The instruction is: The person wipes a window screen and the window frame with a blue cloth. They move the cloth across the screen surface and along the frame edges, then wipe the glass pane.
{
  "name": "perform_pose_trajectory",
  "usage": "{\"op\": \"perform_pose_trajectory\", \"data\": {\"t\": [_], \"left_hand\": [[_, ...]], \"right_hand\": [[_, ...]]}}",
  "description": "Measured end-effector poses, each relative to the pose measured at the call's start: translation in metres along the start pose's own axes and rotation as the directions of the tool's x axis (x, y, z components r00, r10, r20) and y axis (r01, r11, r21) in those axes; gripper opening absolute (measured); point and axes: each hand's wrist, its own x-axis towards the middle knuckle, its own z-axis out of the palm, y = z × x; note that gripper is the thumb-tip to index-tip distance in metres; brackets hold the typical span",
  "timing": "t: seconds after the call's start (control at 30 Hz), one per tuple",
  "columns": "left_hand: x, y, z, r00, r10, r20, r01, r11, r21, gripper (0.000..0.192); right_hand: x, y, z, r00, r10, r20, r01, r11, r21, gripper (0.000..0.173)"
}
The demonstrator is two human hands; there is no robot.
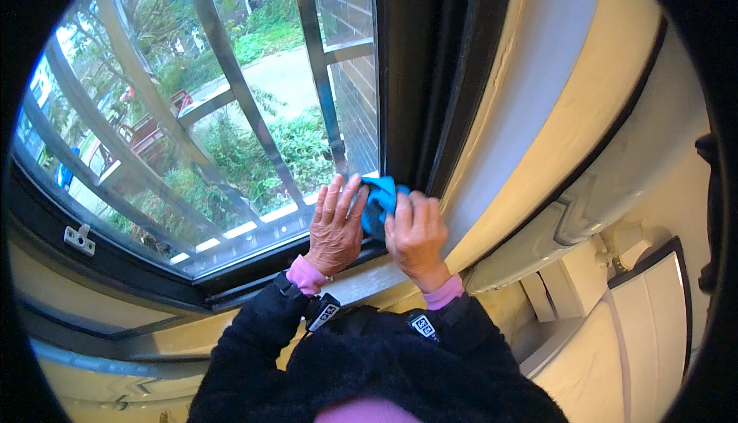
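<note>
A blue cloth (pixel 379 201) is bunched at the lower right corner of a dark-framed window (pixel 406 77). My right hand (pixel 416 232) grips the cloth's right side, its fingers curled into it and slightly blurred. Just left of the cloth, my left hand (pixel 337 221) lies with its fingers extended towards the glass pane (pixel 277 152), its fingertips near the pane's lower right corner. Whether the left thumb touches the cloth I cannot tell.
Metal bars (pixel 253 111) stand outside the glass, with plants and a path beyond. A small metal fitting (pixel 79 239) sits on the frame at the left. Below the window runs a pale sill (pixel 369 280). A white panel with a dark edge (pixel 651 302) is at the right.
</note>
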Motion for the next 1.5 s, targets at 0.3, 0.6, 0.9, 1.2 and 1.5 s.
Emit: {"op": "perform_pose_trajectory", "data": {"t": [0.3, 0.6, 0.9, 1.2, 1.5], "left_hand": [[-0.013, -0.005, -0.003, 0.993, -0.106, -0.06, 0.11, 0.991, 0.075, 0.069], [-0.037, -0.017, 0.004, 0.993, -0.115, -0.022, 0.117, 0.977, 0.176, 0.069], [-0.048, -0.049, -0.012, 0.972, -0.155, -0.179, 0.198, 0.947, 0.255, 0.08], [-0.066, -0.054, -0.019, 0.978, -0.142, -0.152, 0.179, 0.946, 0.269, 0.078], [-0.055, -0.081, -0.047, 0.938, -0.139, -0.316, 0.234, 0.929, 0.286, 0.092]], "right_hand": [[0.039, 0.001, 0.037, 0.991, -0.081, -0.109, 0.063, 0.985, -0.163, 0.037], [-0.007, 0.008, 0.039, 0.995, 0.09, -0.031, -0.09, 0.996, -0.019, 0.032], [-0.031, -0.006, 0.059, 0.913, 0.3, 0.277, -0.298, 0.953, -0.05, 0.041], [0.025, -0.005, 0.046, 0.954, 0.202, -0.222, -0.195, 0.979, 0.057, 0.041], [0.123, -0.046, 0.02, 0.895, -0.066, -0.442, 0.091, 0.995, 0.035, 0.051]]}}
